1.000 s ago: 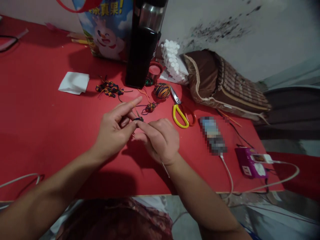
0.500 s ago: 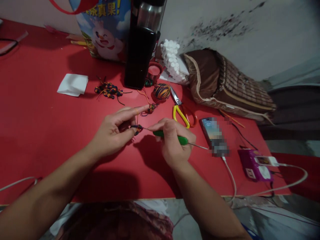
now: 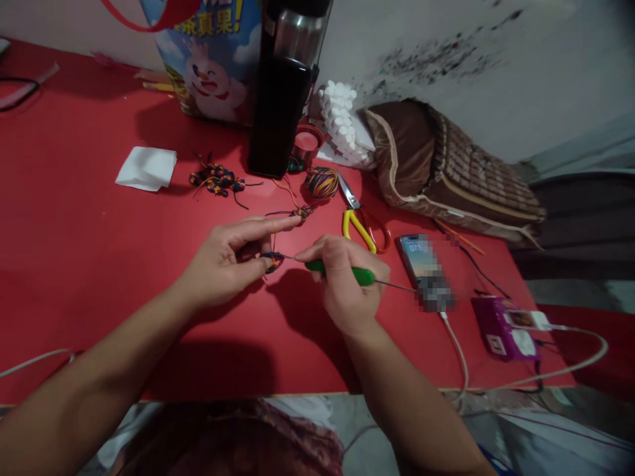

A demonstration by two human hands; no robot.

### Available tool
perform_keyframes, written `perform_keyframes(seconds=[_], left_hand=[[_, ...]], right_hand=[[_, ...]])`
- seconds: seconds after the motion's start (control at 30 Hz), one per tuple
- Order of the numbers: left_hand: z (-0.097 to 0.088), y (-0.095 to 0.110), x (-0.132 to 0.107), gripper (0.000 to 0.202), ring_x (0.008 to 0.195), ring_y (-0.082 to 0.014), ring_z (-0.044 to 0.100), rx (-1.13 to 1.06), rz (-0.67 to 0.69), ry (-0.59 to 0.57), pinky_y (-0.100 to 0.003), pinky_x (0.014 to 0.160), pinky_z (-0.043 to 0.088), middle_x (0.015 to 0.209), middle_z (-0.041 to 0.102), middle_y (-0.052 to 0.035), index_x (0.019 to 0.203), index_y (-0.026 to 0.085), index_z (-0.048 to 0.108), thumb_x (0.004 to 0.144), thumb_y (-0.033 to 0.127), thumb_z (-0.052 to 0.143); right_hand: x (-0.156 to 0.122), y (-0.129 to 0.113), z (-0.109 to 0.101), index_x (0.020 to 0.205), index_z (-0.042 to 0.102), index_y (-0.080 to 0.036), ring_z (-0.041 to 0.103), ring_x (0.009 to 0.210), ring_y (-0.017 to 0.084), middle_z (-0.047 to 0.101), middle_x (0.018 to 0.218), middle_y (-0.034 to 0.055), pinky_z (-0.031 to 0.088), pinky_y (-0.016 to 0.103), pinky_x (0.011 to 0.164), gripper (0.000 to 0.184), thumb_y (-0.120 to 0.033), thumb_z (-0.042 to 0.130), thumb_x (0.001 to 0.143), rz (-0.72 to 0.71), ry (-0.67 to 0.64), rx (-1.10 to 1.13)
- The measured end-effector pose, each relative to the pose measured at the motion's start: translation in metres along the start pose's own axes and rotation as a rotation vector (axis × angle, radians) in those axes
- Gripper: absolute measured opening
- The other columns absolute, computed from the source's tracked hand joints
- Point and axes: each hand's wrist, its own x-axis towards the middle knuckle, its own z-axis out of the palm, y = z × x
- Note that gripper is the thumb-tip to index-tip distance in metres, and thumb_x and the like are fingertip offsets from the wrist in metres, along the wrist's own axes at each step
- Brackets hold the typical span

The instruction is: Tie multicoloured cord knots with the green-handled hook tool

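My left hand (image 3: 225, 258) pinches a small knotted piece of multicoloured cord (image 3: 272, 259) between thumb and middle finger, with the index finger stretched out above it. My right hand (image 3: 342, 281) is closed round a green-handled hook tool (image 3: 347, 272), whose thin metal tip pokes into the knotted piece. A metal shaft sticks out of the handle's other end toward the phone. Both hands hover just over the red table (image 3: 74, 218).
Behind the hands lie a ball of multicoloured cord (image 3: 321, 181), finished knots (image 3: 217, 178), yellow-handled scissors (image 3: 358, 225), a white tissue (image 3: 146, 167), a black flask (image 3: 278, 92) and a printed bag (image 3: 213, 53). A phone (image 3: 424, 268), purple charger (image 3: 503, 327) and cables lie right. A brown cushion (image 3: 446, 165) leans at the back.
A second ago my right hand pinched at the knot with its fingers; it now holds the green hook tool with the tip in the knot. My left hand kept its grip.
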Motion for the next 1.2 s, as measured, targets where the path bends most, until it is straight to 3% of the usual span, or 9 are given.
perform_keyframes(seconds=[0.17,0.47,0.77,0.9,1.0,1.1,1.2], left_hand=[[0.002,0.002,0.000,0.059,0.057,-0.0084,0.051,-0.131,-0.114,0.013,-0.020,0.050,0.049,0.075,0.058,0.0032,0.131,0.032,0.083,0.080,0.003,0.074],[-0.001,0.002,0.000,0.059,0.055,-0.0083,0.054,-0.192,-0.166,-0.016,-0.020,0.052,0.052,0.069,0.056,0.0043,0.129,0.031,0.084,0.080,0.002,0.073],[0.001,-0.004,0.003,0.048,0.057,-0.0103,0.064,-0.341,-0.063,-0.041,-0.022,0.055,0.056,0.076,0.069,0.0012,0.126,0.030,0.085,0.081,0.013,0.088],[0.011,-0.007,0.003,0.048,0.064,-0.0107,0.065,-0.430,-0.034,0.028,-0.021,0.060,0.057,0.076,0.069,0.0015,0.120,0.032,0.087,0.076,0.013,0.093],[0.016,-0.009,0.003,0.043,0.067,-0.0101,0.064,-0.443,-0.042,0.101,-0.019,0.062,0.057,0.078,0.069,0.0009,0.113,0.030,0.089,0.075,0.011,0.094],[0.014,-0.011,0.002,0.045,0.065,-0.0109,0.062,-0.438,-0.083,0.126,-0.021,0.056,0.056,0.080,0.066,0.0015,0.118,0.031,0.087,0.077,0.013,0.093],[0.007,-0.011,0.003,0.050,0.065,-0.0113,0.063,-0.387,-0.094,0.124,-0.022,0.055,0.056,0.083,0.067,0.0012,0.124,0.029,0.085,0.076,0.014,0.093]], right_hand=[[0.000,0.000,-0.001,0.085,0.085,-0.024,0.053,0.053,0.011,0.062,0.062,-0.0021,0.042,0.030,0.056,0.039,-0.039,0.060,0.110,-0.030,-0.015,0.026],[0.001,0.001,-0.001,0.083,0.086,-0.025,0.052,0.054,0.011,0.061,0.058,-0.0023,0.039,0.030,0.055,0.037,-0.038,0.063,0.109,0.014,0.002,0.160],[0.004,0.008,0.009,0.074,0.081,-0.022,0.042,0.043,0.009,0.055,0.049,-0.0037,0.030,0.026,0.045,0.045,-0.057,0.070,0.100,0.356,-0.065,0.496],[0.010,-0.002,0.017,0.070,0.075,-0.021,0.035,0.038,0.006,0.050,0.046,-0.0068,0.027,0.022,0.040,0.049,-0.065,0.077,0.092,0.440,0.006,0.624],[0.018,-0.004,0.022,0.069,0.071,-0.021,0.029,0.037,0.004,0.042,0.043,-0.0100,0.029,0.020,0.040,0.054,-0.071,0.076,0.088,0.607,0.063,0.705],[0.023,0.000,0.027,0.071,0.070,-0.021,0.027,0.037,0.004,0.041,0.043,-0.0110,0.029,0.019,0.040,0.054,-0.070,0.074,0.091,0.745,0.070,0.785],[0.023,0.003,0.028,0.072,0.070,-0.020,0.028,0.037,0.004,0.042,0.043,-0.0108,0.029,0.019,0.041,0.051,-0.067,0.073,0.094,0.791,0.054,0.812]])
